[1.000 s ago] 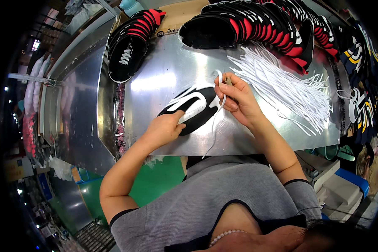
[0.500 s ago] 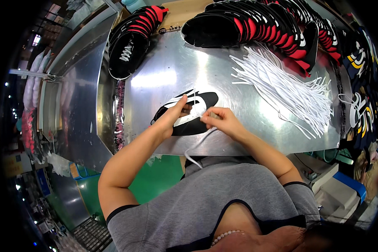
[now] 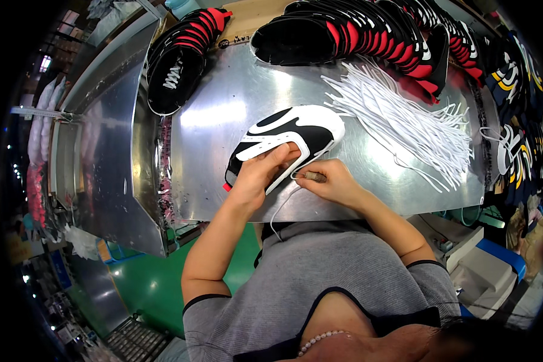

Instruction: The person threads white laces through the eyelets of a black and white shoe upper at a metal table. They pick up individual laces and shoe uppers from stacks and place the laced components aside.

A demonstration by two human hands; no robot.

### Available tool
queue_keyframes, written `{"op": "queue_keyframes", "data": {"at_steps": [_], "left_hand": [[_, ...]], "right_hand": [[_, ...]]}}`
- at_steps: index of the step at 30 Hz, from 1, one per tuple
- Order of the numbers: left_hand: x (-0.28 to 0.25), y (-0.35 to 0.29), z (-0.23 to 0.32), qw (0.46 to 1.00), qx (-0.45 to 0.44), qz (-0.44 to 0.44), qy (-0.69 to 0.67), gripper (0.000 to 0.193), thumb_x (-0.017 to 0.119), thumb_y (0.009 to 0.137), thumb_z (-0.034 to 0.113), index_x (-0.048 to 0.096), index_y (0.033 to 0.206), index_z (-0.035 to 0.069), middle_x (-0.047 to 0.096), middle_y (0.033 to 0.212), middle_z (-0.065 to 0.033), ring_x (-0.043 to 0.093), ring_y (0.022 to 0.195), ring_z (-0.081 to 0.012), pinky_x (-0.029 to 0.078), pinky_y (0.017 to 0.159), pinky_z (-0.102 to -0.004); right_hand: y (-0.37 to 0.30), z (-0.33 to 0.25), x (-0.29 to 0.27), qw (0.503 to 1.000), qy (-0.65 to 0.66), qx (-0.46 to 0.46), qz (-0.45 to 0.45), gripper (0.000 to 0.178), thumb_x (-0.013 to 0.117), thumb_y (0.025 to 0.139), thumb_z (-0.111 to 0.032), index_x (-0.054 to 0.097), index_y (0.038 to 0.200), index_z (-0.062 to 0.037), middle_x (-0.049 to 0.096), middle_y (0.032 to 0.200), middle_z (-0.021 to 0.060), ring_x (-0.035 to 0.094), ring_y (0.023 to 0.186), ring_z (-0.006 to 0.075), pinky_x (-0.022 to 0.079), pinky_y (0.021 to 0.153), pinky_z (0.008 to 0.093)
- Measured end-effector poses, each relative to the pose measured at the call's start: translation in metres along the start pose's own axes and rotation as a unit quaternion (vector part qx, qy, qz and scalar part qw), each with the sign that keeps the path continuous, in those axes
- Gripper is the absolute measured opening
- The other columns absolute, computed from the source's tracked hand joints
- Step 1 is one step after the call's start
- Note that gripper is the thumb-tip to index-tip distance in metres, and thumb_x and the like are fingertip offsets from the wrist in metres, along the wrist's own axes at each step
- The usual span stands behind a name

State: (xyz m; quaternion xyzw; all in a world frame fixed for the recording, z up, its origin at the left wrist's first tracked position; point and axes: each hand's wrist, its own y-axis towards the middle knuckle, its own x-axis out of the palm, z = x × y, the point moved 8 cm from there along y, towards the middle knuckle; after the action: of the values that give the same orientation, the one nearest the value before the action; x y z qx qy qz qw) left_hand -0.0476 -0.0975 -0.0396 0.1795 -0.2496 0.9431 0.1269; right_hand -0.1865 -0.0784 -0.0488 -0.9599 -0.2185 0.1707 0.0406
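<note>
A black-and-white shoe upper (image 3: 295,130) with a red tab at its heel is tilted above the metal table in front of me. My left hand (image 3: 262,172) grips it, with fingers inside the opening and thumb on the white eyelet strip. Close against the upper's near edge, my right hand (image 3: 332,183) is closed around a small tool with a short grey-brown handle (image 3: 314,177); its tip is too small to make out. A white shoelace (image 3: 276,212) hangs from the upper beside the right fingers, down over the table's near edge.
Loose white shoelaces (image 3: 404,123) lie in a bundle at the right. Nested black-and-red uppers (image 3: 356,39) line the far edge, and a laced stack (image 3: 178,78) stands far left. Dark blue and yellow uppers (image 3: 513,157) hang beyond the right edge. The metal table (image 3: 217,157) ends near my waist.
My left hand has turned and raised the upper, so its white toe side now shows. The right hand has moved slightly, and the tool's handle has come into sight.
</note>
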Motion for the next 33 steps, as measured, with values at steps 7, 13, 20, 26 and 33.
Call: {"op": "queue_keyframes", "data": {"at_steps": [7, 13, 20, 26, 33], "left_hand": [[-0.005, -0.001, -0.007, 0.999, -0.006, 0.028, -0.024, 0.051, 0.053, 0.100, 0.036, 0.056, 0.130, -0.005, 0.064, 0.125, -0.0153, 0.058, 0.122, -0.0235, 0.041, 0.103, -0.0331], [-0.014, 0.011, -0.008, 0.997, -0.014, 0.072, -0.009, 0.061, 0.047, 0.101, 0.047, 0.055, 0.130, -0.006, 0.061, 0.130, -0.0183, 0.060, 0.116, -0.0237, 0.042, 0.105, -0.0342], [-0.014, 0.011, 0.004, 0.983, 0.111, 0.121, 0.080, 0.041, 0.058, 0.099, 0.033, 0.063, 0.121, -0.002, 0.070, 0.114, -0.0114, 0.063, 0.108, -0.0161, 0.045, 0.089, -0.0291], [-0.006, 0.010, -0.006, 0.991, 0.112, 0.058, 0.053, 0.040, 0.057, 0.100, 0.027, 0.060, 0.123, -0.006, 0.067, 0.117, -0.0129, 0.059, 0.116, -0.0192, 0.042, 0.104, -0.0353], [-0.004, 0.001, 0.008, 0.986, 0.138, 0.071, 0.053, 0.030, 0.071, 0.091, 0.011, 0.064, 0.118, 0.000, 0.068, 0.110, -0.0044, 0.064, 0.096, -0.0116, 0.051, 0.085, -0.0251]], "right_hand": [[-0.005, -0.002, 0.008, 0.955, 0.289, 0.058, -0.027, 0.028, 0.076, 0.087, -0.018, 0.066, 0.108, -0.0025, 0.068, 0.096, 0.0025, 0.062, 0.092, 0.0087, 0.049, 0.082, 0.0230], [0.017, 0.018, -0.014, 0.947, 0.277, 0.064, 0.147, 0.019, 0.073, 0.088, -0.014, 0.067, 0.100, -0.0011, 0.069, 0.085, 0.0016, 0.061, 0.078, 0.0068, 0.047, 0.074, 0.0216], [0.023, 0.019, -0.013, 0.912, 0.361, 0.028, 0.191, 0.013, 0.067, 0.091, -0.008, 0.065, 0.100, 0.0005, 0.070, 0.089, 0.0046, 0.062, 0.080, 0.0080, 0.048, 0.073, 0.0230], [0.029, 0.001, -0.027, 0.947, 0.252, 0.009, 0.198, 0.030, 0.073, 0.085, -0.007, 0.056, 0.108, -0.0025, 0.069, 0.090, 0.0055, 0.062, 0.080, 0.0090, 0.049, 0.071, 0.0238], [0.022, -0.008, -0.023, 0.970, 0.175, 0.023, 0.169, 0.036, 0.074, 0.082, -0.004, 0.048, 0.107, -0.0048, 0.066, 0.083, 0.0038, 0.059, 0.074, 0.0077, 0.048, 0.067, 0.0220]]}}
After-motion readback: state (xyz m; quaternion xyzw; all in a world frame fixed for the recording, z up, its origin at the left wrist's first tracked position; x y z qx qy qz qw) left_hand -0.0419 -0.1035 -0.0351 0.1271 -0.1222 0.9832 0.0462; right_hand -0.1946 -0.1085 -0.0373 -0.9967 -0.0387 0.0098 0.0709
